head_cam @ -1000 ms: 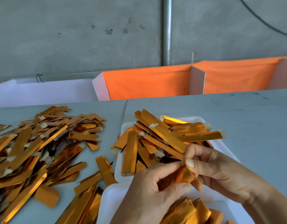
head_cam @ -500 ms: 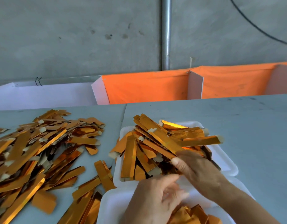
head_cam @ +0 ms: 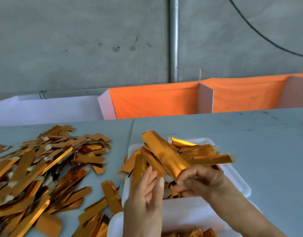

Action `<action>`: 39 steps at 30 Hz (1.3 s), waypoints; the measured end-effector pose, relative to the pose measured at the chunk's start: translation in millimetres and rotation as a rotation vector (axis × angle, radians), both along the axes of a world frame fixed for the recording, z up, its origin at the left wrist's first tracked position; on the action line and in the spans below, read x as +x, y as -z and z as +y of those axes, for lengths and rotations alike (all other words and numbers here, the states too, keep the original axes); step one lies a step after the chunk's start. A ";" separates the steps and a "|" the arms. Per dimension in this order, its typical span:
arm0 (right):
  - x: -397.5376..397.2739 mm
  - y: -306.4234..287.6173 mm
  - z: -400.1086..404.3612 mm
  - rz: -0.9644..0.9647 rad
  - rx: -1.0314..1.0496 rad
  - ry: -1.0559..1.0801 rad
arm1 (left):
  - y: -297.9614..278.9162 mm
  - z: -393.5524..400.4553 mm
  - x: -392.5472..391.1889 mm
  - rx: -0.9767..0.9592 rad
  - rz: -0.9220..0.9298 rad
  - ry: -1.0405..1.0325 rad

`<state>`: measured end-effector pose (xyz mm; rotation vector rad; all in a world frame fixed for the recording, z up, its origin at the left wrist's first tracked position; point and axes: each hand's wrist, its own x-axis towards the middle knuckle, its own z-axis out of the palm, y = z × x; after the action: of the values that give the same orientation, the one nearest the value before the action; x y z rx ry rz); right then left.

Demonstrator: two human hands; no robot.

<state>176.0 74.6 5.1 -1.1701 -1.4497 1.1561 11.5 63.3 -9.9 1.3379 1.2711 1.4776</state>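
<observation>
Right hand [head_cam: 198,181]: fingers curled, pinching the near end of a gold strip [head_cam: 164,154].
Gold strip: held in the air over the far tray [head_cam: 239,183], slanting up and away to the left; blurred, so its folds are hard to read.
Left hand [head_cam: 146,192]: fingers straight and spread, holding nothing, just left of the strip's near end; it may brush the pile below, though the blur hides any contact.
Hands: close together, not touching.
Tray pile [head_cam: 196,151]: crossed gold strips fill the far tray, some jutting over its left and right rims, right beneath the held strip.
Near tray [head_cam: 190,212]: white, butting against the far tray under both wrists; a few gold pieces show at its bottom edge.
Loose heap [head_cam: 45,170]: a wide scatter of gold strips covering the left of the counter [head_cam: 266,142], reaching the trays' left sides.
Behind: orange cloth [head_cam: 156,101] and a white board [head_cam: 205,98] stand along the counter's far edge, with a metal pipe [head_cam: 174,40] and a black cable [head_cam: 260,31] on the wall.
Edges: the tray rims are low; the counter's far edge is well apart from the hands.
Open room: bare counter lies right of and beyond the trays.
</observation>
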 end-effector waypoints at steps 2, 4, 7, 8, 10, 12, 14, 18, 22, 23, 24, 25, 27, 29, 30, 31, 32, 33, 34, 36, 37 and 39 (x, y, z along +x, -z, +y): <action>-5.1 -5.7 -7.2 -0.048 -0.077 -0.158 | -2.1 0.7 -1.6 -0.049 -0.249 0.061; -11.8 -6.2 -10.4 -0.135 -0.115 -0.201 | -2.7 0.3 -0.9 -0.078 -0.367 0.048; -14.7 -6.8 -11.3 -0.211 -0.132 -0.202 | 2.4 2.1 -0.9 -0.098 -0.304 -0.127; -13.1 -8.2 -11.6 -0.235 -0.094 -0.206 | 3.1 1.5 -0.4 -0.095 -0.237 -0.157; -8.5 -9.0 -11.6 -0.211 -0.043 -0.195 | 0.9 -2.6 3.2 -0.087 -0.058 -0.167; -3.9 -8.8 -9.7 -0.106 -0.030 -0.128 | -0.5 -6.0 8.5 -0.037 0.206 -0.160; -2.5 -7.5 -7.1 -0.018 -0.038 -0.075 | 0.1 -7.6 12.8 0.068 0.457 -0.148; -0.7 -6.1 -4.3 0.036 -0.024 -0.046 | -0.9 -9.3 12.7 0.144 0.598 -0.019; -1.1 -9.1 -5.5 -0.013 -0.019 -0.077 | -6.7 -10.3 11.1 0.074 0.635 0.052; -0.9 -8.9 -5.4 -0.023 -0.024 -0.088 | -6.6 -10.1 10.4 0.046 0.605 0.050; -0.5 -8.8 -5.2 -0.025 -0.026 -0.098 | -6.9 -9.9 9.6 0.013 0.553 0.047; 0.3 -9.6 -5.8 -0.013 -0.030 -0.101 | -6.9 -9.8 8.9 -0.021 0.488 0.048; 1.5 -11.9 -7.2 0.011 -0.043 -0.123 | -6.4 -9.4 7.0 -0.091 0.373 0.101; 6.1 -13.1 -8.2 0.078 -0.071 -0.163 | -8.9 -10.2 5.1 -0.145 0.280 0.163; 8.3 -13.2 -8.1 0.121 -0.084 -0.177 | -10.9 -10.7 4.1 -0.161 0.236 0.187; 10.6 -14.1 -7.8 0.163 -0.101 -0.177 | -12.0 -10.9 3.2 -0.169 0.200 0.208; 13.3 -14.3 -6.6 0.202 -0.112 -0.181 | -13.2 -11.2 2.4 -0.176 0.173 0.225; 14.8 -14.5 -5.7 0.241 -0.135 -0.175 | -13.9 -11.8 2.2 -0.185 0.158 0.236; 16.2 -14.0 -4.6 0.269 -0.147 -0.175 | -14.0 -12.5 2.5 -0.189 0.150 0.241; 17.3 -13.5 -3.7 0.307 -0.172 -0.162 | -13.7 -13.9 4.0 -0.187 0.153 0.236; 16.8 -14.4 -3.6 0.317 -0.176 -0.151 | -14.6 -14.6 5.0 -0.185 0.159 0.239; 16.6 -14.4 -3.1 0.310 -0.168 -0.131 | -16.2 -15.9 6.1 -0.190 0.171 0.245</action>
<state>192.6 71.5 19.5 -0.9653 -1.2238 1.5024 17.6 47.4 6.3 1.4577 1.2675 1.0663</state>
